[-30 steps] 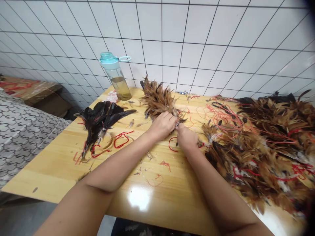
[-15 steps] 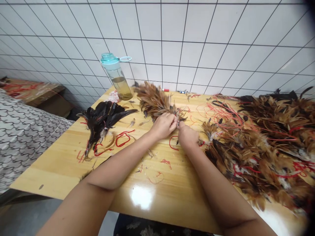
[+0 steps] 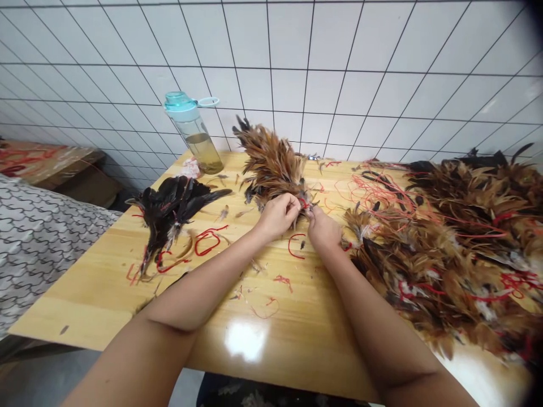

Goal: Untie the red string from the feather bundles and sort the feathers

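A thick bundle of brown feathers with dark tips (image 3: 274, 161) points up and away from me at the middle of the table. At its near end, my left hand (image 3: 280, 216) is closed in a pinch beside a bit of red string (image 3: 303, 203); what lies between its fingertips is too small to make out. My right hand (image 3: 324, 230) is closed round the bound stem end of the bundle, just right of my left. A curved piece of red string (image 3: 296, 247) lies on the wood below my hands.
Black feathers (image 3: 169, 212) and red string loops lie at left. Behind them stands a bottle (image 3: 199, 141) near the tiled wall. Large piles of brown feathers (image 3: 441, 260) cover the right side, with tangled red thread (image 3: 382, 192) behind. A patterned cloth (image 3: 51, 243) is at far left.
The feather bundle has tilted up, its tip higher. My left hand has shifted slightly left from my right, and red string now shows between them. The view has moved slightly.
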Demonstrator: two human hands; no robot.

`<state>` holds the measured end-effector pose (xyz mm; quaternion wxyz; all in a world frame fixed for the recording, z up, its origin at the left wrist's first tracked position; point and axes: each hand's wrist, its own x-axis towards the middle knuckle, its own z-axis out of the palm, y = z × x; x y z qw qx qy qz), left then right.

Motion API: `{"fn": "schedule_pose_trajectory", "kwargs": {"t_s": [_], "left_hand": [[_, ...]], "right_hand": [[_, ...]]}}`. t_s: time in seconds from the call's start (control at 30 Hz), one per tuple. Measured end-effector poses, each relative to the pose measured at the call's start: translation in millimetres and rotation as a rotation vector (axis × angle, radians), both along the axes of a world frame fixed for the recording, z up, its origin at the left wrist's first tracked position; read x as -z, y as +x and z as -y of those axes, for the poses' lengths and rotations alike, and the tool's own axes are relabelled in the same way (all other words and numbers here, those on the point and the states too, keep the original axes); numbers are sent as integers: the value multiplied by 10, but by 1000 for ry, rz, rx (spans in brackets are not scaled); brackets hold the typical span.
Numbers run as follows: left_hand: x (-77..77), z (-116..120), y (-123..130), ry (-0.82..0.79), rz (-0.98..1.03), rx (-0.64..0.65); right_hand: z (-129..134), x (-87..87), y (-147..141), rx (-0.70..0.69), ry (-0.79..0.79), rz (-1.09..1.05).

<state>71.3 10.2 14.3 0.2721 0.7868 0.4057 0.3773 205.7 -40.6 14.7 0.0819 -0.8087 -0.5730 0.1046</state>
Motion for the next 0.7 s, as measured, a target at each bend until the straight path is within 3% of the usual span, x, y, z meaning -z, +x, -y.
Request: {"fn": "schedule_pose_trajectory", "kwargs": {"t_s": [0.1, 0.2, 0.5, 0.7], "left_hand": [[-14, 7, -26, 271, -99, 3], [8, 8, -36, 419, -181, 21], [73, 10, -19, 642, -422, -36], [113, -33, -11, 722, -466, -59]], "right_hand": [[-4, 3, 29, 38, 14, 2], [5, -1, 20, 23, 21, 19], [33, -3, -48, -14, 31, 71], [61, -25, -106, -39, 28, 25]]}}
